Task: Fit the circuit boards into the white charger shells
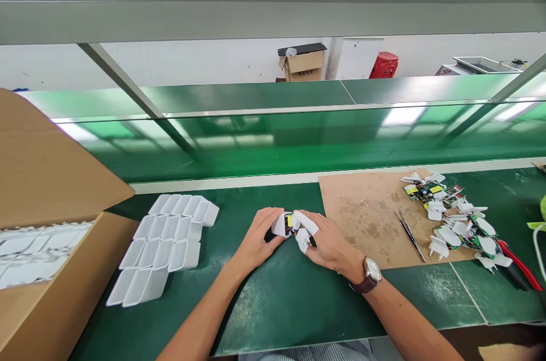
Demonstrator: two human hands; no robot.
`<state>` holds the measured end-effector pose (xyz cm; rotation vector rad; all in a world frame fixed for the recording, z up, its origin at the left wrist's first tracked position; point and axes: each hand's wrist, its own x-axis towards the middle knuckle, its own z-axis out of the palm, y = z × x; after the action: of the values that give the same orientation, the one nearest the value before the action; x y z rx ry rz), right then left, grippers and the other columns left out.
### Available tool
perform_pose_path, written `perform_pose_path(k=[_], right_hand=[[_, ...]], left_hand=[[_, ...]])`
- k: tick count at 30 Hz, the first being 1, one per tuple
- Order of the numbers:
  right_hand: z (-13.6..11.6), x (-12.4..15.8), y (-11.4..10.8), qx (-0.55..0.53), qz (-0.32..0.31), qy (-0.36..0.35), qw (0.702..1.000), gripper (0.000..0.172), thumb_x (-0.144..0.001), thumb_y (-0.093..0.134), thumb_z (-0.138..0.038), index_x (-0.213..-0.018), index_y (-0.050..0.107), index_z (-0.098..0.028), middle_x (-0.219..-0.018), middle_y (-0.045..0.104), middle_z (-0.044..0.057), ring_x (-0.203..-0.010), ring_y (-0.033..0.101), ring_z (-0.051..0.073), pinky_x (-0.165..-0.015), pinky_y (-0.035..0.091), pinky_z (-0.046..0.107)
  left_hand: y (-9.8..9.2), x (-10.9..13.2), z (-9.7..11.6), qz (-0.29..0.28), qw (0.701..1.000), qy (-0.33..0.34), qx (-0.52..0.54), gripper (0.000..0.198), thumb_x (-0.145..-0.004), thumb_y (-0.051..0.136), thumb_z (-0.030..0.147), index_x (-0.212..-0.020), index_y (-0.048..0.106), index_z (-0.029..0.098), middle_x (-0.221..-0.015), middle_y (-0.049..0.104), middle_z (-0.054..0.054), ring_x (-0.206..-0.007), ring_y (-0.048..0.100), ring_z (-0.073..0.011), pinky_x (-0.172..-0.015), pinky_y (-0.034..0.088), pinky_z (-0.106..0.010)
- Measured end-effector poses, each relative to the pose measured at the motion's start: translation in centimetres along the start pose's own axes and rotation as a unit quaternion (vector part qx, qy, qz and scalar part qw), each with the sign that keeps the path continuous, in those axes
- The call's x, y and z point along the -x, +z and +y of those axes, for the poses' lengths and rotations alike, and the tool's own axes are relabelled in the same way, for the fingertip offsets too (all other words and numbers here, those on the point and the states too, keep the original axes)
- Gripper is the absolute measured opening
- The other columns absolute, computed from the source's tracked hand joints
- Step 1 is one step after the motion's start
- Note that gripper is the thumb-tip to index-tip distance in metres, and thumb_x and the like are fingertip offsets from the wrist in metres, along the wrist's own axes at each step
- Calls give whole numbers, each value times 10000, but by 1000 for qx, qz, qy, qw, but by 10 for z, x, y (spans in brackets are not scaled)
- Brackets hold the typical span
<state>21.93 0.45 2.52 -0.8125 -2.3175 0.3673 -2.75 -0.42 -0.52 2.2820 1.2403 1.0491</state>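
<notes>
Both my hands meet at the middle of the green bench. My left hand (258, 236) grips a small white charger shell (281, 225) from the left. My right hand (326, 243), white cots on its fingertips, pinches a circuit board (290, 221) with a yellow part that sits at the mouth of the shell. A brown-strapped watch (370, 274) is on my right wrist.
Rows of empty white shells (164, 244) lie left of my hands, beside an open cardboard box (45, 219) of more shells. To the right, a brown board (362, 210) carries tweezers (408, 228) and a heap of boards and plug parts (456, 219). Red-handled cutters (519, 265) lie at the far right.
</notes>
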Motion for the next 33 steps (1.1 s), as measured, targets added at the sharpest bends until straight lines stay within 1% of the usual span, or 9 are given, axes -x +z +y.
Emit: perform_pose_path(k=[6, 10, 14, 16, 19, 24, 28, 31, 33], right_hand=[[-1, -1, 1, -6, -12, -9, 1000, 755, -854, 501, -71, -1574, 293, -165, -1390, 610, 194, -1153, 637, 317, -953, 575, 502], [-7, -4, 1, -32, -19, 12, 999, 668, -929, 654, -195, -1537, 378, -225, -1326, 642, 154, -1196, 611, 315, -1006, 560, 519], [-5, -1, 3, -100, -51, 63, 992, 870, -860, 814, -408, -1570, 330, -272, -1514, 500, 158, -1363, 531, 317, -1107, 523, 514], [-1, 2, 6, -125, -46, 64, 989, 787, -928, 743, -380, -1581, 313, -292, -1542, 473, 149, -1393, 518, 297, -1122, 517, 499], [5, 3, 13, -115, -3, 30, 993, 552, -1023, 578, -244, -1539, 399, -327, -1463, 552, 120, -1331, 574, 266, -1098, 537, 491], [9, 2, 20, -26, -10, -9, 1000, 519, -1022, 545, -205, -1522, 461, -317, -1333, 654, 129, -1148, 670, 294, -951, 614, 497], [9, 3, 19, -29, 9, -20, 999, 535, -999, 519, -152, -1517, 472, -281, -1270, 684, 134, -1117, 692, 283, -907, 636, 449], [8, 4, 19, -53, 43, -9, 998, 531, -979, 528, -110, -1479, 512, -290, -1302, 666, 127, -1163, 676, 269, -943, 623, 433], [9, 3, 21, -58, 38, -4, 998, 521, -965, 527, -88, -1444, 544, -292, -1298, 664, 124, -1142, 676, 260, -937, 622, 429]], left_hand=[[3, 1, 3, -17, 999, -16, 34, 548, -968, 667, 299, -1474, 456, 300, -1371, 596, -125, -1274, 579, -286, -1068, 531, -503], [7, 2, 7, -56, 995, -42, 77, 573, -932, 685, 313, -1467, 485, 261, -1379, 572, -145, -1256, 594, -295, -1055, 547, -469], [8, 5, 4, -105, 986, -87, 99, 446, -968, 631, 375, -1399, 578, 269, -1383, 623, -116, -1303, 577, -308, -1107, 508, -498], [6, 5, 1, -99, 980, -128, 117, 435, -979, 619, 408, -1394, 592, 280, -1429, 624, -102, -1370, 539, -320, -1170, 442, -534], [3, 4, 1, -80, 962, -179, 191, 604, -959, 648, 458, -1512, 483, 281, -1501, 590, -107, -1385, 555, -317, -1196, 413, -533], [-1, 2, 10, -69, 934, -183, 298, 824, -992, 607, 458, -1656, 153, 277, -1568, 528, -123, -1453, 502, -283, -1236, 348, -543], [0, 3, 15, -49, 941, -155, 298, 995, -966, 659, 444, -1658, -38, 289, -1626, 441, -150, -1500, 439, -282, -1265, 265, -580], [0, 3, 17, -26, 952, -119, 281, 1075, -929, 720, 416, -1654, -66, 298, -1628, 430, -167, -1506, 429, -294, -1258, 279, -585], [1, 3, 18, -15, 958, -108, 266, 1089, -915, 741, 397, -1654, -54, 308, -1615, 449, -171, -1492, 450, -299, -1242, 320, -576]])
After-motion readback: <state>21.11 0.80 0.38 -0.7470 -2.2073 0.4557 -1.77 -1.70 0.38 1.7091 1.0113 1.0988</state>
